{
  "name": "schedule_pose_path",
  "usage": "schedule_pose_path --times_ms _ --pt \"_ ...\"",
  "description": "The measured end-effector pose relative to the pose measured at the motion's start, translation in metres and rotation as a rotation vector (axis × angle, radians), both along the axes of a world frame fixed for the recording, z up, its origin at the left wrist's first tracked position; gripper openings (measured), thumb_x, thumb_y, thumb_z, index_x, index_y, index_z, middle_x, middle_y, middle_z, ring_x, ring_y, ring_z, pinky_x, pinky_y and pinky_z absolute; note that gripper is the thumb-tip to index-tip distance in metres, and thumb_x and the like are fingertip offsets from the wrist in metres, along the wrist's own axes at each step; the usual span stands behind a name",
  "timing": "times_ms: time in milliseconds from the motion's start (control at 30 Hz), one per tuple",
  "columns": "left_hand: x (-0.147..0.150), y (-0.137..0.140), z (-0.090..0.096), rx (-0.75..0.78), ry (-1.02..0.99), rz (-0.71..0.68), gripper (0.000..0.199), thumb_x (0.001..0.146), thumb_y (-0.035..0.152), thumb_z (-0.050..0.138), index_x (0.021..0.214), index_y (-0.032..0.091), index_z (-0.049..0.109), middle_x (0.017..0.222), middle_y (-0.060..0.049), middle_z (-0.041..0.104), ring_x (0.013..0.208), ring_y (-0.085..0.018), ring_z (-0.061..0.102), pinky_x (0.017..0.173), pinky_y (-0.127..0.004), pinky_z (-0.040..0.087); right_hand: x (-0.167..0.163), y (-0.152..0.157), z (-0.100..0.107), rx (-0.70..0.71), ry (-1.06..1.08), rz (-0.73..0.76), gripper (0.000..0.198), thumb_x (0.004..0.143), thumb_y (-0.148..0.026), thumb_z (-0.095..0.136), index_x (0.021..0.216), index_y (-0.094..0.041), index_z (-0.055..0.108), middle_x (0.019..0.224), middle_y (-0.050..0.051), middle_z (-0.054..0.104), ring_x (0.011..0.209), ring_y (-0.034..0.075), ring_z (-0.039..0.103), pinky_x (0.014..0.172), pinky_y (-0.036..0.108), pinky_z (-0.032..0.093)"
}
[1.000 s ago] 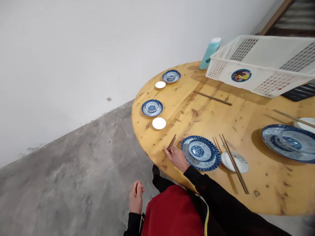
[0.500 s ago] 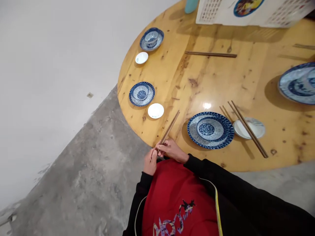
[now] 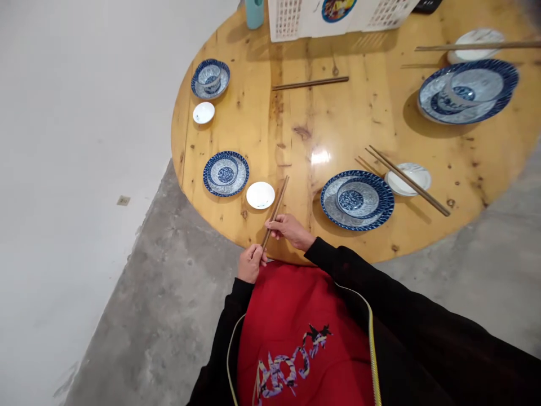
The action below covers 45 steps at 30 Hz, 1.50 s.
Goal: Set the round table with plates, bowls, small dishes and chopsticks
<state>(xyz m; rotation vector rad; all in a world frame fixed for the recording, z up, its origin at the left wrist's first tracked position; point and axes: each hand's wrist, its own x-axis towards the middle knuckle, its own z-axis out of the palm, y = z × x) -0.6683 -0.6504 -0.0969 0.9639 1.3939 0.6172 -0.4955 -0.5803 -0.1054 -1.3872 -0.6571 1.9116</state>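
A pair of wooden chopsticks (image 3: 279,200) is held between my two hands at the near edge of the round table. My left hand (image 3: 251,263) is closed around their lower end. Higher up, my right hand (image 3: 291,230) pinches them near the middle. Their far tips lie just right of a small white dish (image 3: 260,195). To the left of that dish is a blue-patterned plate (image 3: 241,188) with a bowl (image 3: 224,171) on it. Right of my hands stands another blue-patterned plate (image 3: 382,214) carrying a bowl (image 3: 367,198).
Chopsticks (image 3: 412,181) rest across a small dish (image 3: 419,173) at right. Another pair of chopsticks (image 3: 310,83) lies mid-table. A white basket (image 3: 304,22) and a teal cup (image 3: 254,14) stand at the back. More plate settings sit far left and far right on the wooden table (image 3: 262,124).
My hands have moved slightly left, and the right has slid up the chopsticks, away from the left. The chopsticks are steeper, closer to the white dish. My view has shifted right.
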Motion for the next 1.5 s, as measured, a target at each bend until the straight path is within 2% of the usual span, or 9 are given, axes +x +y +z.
schedule_pose_path --times_ms 267,500,833,1000,1233,1500 --pt "-0.047 0.050 -0.019 -0.026 -0.090 -0.004 0.047 0.080 0.065 0.064 0.076 0.019 0.061 0.061 0.002 0.060 0.048 -0.008 0.051 0.051 -0.022 0.043 -0.017 0.081 -0.002 0.121 -0.198 -0.313 0.024 0.074 -0.028 0.081 0.067 -0.015 0.062 0.050 -0.001 0.057 0.044 0.008 0.050 0.041 0.017 0.038" --pt "-0.054 0.083 -0.029 -0.118 -0.120 0.003 0.040 0.085 0.057 0.065 0.077 0.018 0.058 0.063 0.001 0.063 0.049 -0.008 0.056 0.050 -0.018 0.042 -0.025 0.110 0.000 0.125 -0.296 -0.396 0.023 0.081 -0.018 0.074 0.063 -0.014 0.061 0.049 0.000 0.057 0.042 0.008 0.050 0.044 0.019 0.044" --pt "-0.047 0.097 -0.029 -0.136 -0.221 -0.072 0.028 0.088 0.044 0.064 0.082 0.016 0.062 0.066 0.002 0.062 0.047 -0.006 0.052 0.051 -0.019 0.044 -0.019 0.113 0.008 0.165 -0.359 -0.469 0.023 0.080 -0.011 0.069 0.059 -0.014 0.060 0.046 -0.001 0.055 0.041 0.007 0.049 0.040 0.016 0.041" --pt "-0.039 0.098 -0.032 -0.121 -0.222 -0.123 0.030 0.085 0.046 0.066 0.082 0.016 0.063 0.065 0.002 0.061 0.050 -0.007 0.053 0.051 -0.019 0.043 -0.001 0.094 -0.003 0.138 -0.419 -0.538 0.020 0.080 -0.014 0.070 0.062 -0.014 0.061 0.045 -0.002 0.054 0.040 0.008 0.049 0.039 0.016 0.040" --pt "-0.039 0.095 -0.037 -0.141 -0.224 -0.142 0.029 0.084 0.044 0.067 0.077 0.017 0.059 0.066 0.002 0.063 0.050 -0.007 0.054 0.051 -0.018 0.043 0.009 0.077 -0.019 0.043 -0.411 -0.530 0.023 0.077 -0.012 0.072 0.057 -0.015 0.060 0.045 -0.001 0.056 0.039 0.008 0.049 0.037 0.016 0.039" --pt "-0.045 0.096 -0.041 -0.176 -0.238 -0.101 0.025 0.086 0.039 0.068 0.079 0.016 0.060 0.064 0.003 0.061 0.049 -0.007 0.054 0.053 -0.020 0.045 0.002 0.078 -0.021 -0.017 -0.385 -0.583 0.023 0.074 -0.009 0.076 0.058 -0.015 0.060 0.046 -0.002 0.056 0.040 0.010 0.053 0.041 0.019 0.050"
